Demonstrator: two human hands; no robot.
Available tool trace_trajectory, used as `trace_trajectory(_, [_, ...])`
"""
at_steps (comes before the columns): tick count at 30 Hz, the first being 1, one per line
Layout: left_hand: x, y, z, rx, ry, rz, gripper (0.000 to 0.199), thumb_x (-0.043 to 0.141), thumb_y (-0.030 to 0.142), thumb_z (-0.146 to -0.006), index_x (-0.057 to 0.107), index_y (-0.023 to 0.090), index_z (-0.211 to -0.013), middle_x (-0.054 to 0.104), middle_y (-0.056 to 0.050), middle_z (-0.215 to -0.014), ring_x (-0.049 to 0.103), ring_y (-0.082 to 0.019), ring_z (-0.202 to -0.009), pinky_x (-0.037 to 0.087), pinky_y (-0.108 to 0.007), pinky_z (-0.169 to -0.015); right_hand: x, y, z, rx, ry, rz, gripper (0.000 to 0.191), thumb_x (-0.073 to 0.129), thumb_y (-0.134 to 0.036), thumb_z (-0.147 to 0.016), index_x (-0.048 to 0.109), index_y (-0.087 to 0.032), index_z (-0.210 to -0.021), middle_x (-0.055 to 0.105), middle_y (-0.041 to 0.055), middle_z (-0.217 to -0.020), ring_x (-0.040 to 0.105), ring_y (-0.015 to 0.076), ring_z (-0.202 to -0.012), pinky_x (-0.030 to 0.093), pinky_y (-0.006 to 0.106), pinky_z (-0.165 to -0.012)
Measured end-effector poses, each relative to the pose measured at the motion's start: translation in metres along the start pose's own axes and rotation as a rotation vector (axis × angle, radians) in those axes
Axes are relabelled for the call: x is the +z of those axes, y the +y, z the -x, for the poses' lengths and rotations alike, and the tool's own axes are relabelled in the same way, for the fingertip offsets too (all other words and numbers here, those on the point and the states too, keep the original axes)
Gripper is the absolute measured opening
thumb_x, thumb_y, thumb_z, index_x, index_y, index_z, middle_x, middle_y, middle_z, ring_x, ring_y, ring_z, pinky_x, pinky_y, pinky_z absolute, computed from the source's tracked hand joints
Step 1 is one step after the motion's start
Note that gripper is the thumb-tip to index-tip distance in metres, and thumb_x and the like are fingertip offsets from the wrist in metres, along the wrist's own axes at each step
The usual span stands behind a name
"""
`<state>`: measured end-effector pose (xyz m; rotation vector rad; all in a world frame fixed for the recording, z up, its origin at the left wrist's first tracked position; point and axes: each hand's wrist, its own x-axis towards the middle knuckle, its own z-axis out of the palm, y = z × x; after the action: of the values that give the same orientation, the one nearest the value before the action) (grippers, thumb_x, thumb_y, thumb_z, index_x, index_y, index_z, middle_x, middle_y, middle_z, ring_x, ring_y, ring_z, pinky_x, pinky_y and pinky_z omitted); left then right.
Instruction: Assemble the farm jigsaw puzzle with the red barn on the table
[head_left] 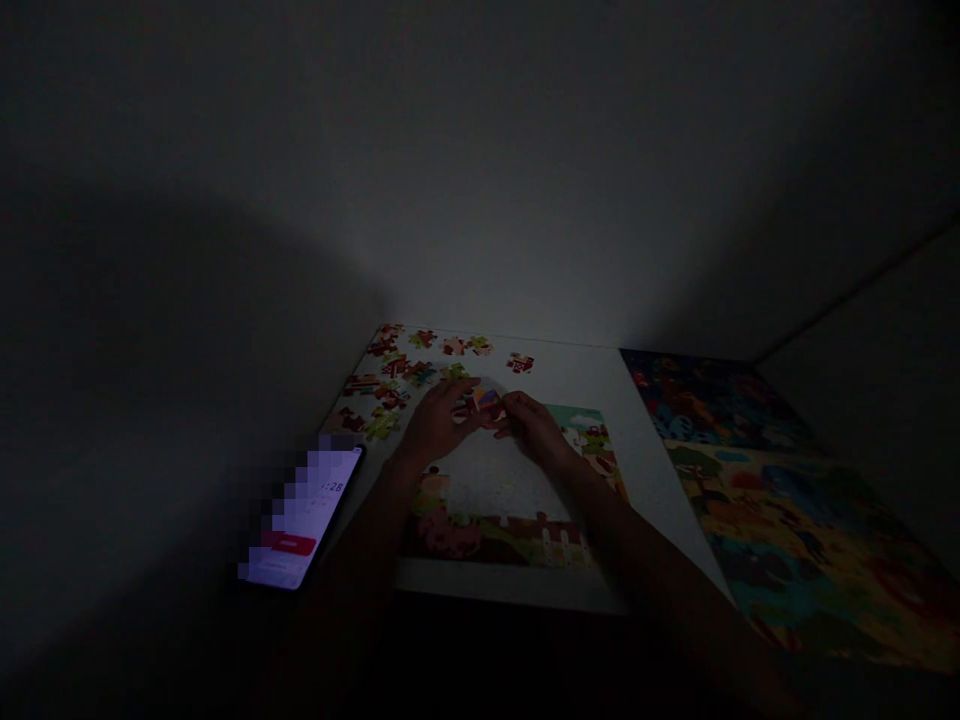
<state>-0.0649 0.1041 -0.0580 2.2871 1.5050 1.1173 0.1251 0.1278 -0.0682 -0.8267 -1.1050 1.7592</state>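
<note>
In the dim head view, my left hand and my right hand come together over the white table. Between their fingertips is a puzzle piece with purple, orange and red on it, and both hands pinch it from either side. Fingers cover part of its outline. Below and around my hands lies a partly joined jigsaw puzzle, with a fence and a pink shape along its near edge. Its right side runs up past my right wrist, partly behind my forearm.
Several loose puzzle pieces are scattered at the table's left and back. One red piece lies apart behind my hands. A lit phone rests at the left. Two colourful pictures lie to the right. Walls rise behind.
</note>
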Motion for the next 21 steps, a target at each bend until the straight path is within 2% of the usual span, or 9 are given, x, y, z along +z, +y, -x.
trace_trajectory(2, [0.001,0.003,0.001,-0.02,-0.053,0.014,0.065,0.072,0.049,-0.08,0.05,0.023,-0.136,0.062,-0.009,-0.128,0.06,-0.025,-0.117,0.048,-0.039,-0.101,0.0,0.0,0.0,0.0,-0.016,-0.036,0.04,0.081,-0.053,-0.065,0.062,-0.021,-0.078,0.072,0.0009,-0.08,0.069,0.0156,-0.068,0.056,0.026,-0.058])
trace_trajectory(4, [0.002,0.005,0.002,-0.048,-0.081,0.01,0.075,0.077,0.049,-0.075,0.047,0.024,-0.139,0.059,-0.009,-0.132,0.058,-0.027,-0.12,0.047,-0.041,-0.103,0.0,-0.001,0.0,0.004,-0.033,-0.056,0.038,0.081,-0.052,-0.066,0.062,-0.021,-0.078,0.072,0.0007,-0.08,0.069,0.0153,-0.067,0.057,0.027,-0.059])
trace_trajectory(6, [0.002,0.006,0.002,-0.058,-0.088,-0.004,0.072,0.078,0.046,-0.075,0.048,0.024,-0.137,0.06,-0.008,-0.132,0.058,-0.026,-0.12,0.047,-0.041,-0.103,-0.001,-0.001,0.0,0.01,-0.047,-0.057,0.036,0.081,-0.049,-0.066,0.063,-0.02,-0.078,0.072,0.0007,-0.079,0.067,0.014,-0.065,0.056,0.026,-0.059])
trace_trajectory(12, [0.001,0.006,0.002,0.01,-0.103,-0.038,0.044,0.073,0.023,-0.08,0.059,0.022,-0.122,0.066,-0.006,-0.119,0.062,-0.022,-0.11,0.049,-0.037,-0.099,0.002,-0.002,0.0,0.005,-0.008,0.005,0.04,0.082,-0.054,-0.063,0.063,-0.02,-0.072,0.071,0.0012,-0.074,0.065,0.0133,-0.064,0.054,0.023,-0.055])
trace_trajectory(16, [0.001,0.009,0.003,0.009,-0.151,-0.044,0.035,0.07,0.017,-0.08,0.064,0.023,-0.113,0.069,-0.004,-0.109,0.064,-0.02,-0.101,0.051,-0.036,-0.093,0.005,-0.002,0.001,-0.006,0.001,0.055,0.045,0.083,-0.057,-0.06,0.06,-0.021,-0.072,0.071,0.0015,-0.074,0.066,0.0143,-0.066,0.055,0.025,-0.057])
trace_trajectory(19, [0.002,0.012,0.003,-0.011,-0.174,-0.055,0.034,0.069,0.011,-0.077,0.066,0.024,-0.108,0.07,-0.003,-0.105,0.065,-0.021,-0.099,0.051,-0.036,-0.092,0.006,-0.002,0.002,-0.001,-0.004,0.067,0.046,0.084,-0.054,-0.059,0.058,-0.021,-0.076,0.073,0.0007,-0.074,0.067,0.0148,-0.064,0.054,0.026,-0.057])
trace_trajectory(21, [0.001,0.014,0.003,-0.011,-0.17,-0.052,0.041,0.068,0.007,-0.076,0.065,0.024,-0.113,0.07,-0.003,-0.11,0.065,-0.021,-0.103,0.051,-0.036,-0.095,0.006,-0.001,0.001,-0.011,-0.018,0.056,0.045,0.087,-0.047,-0.058,0.059,-0.022,-0.083,0.074,-0.0002,-0.075,0.066,0.0142,-0.062,0.053,0.026,-0.059])
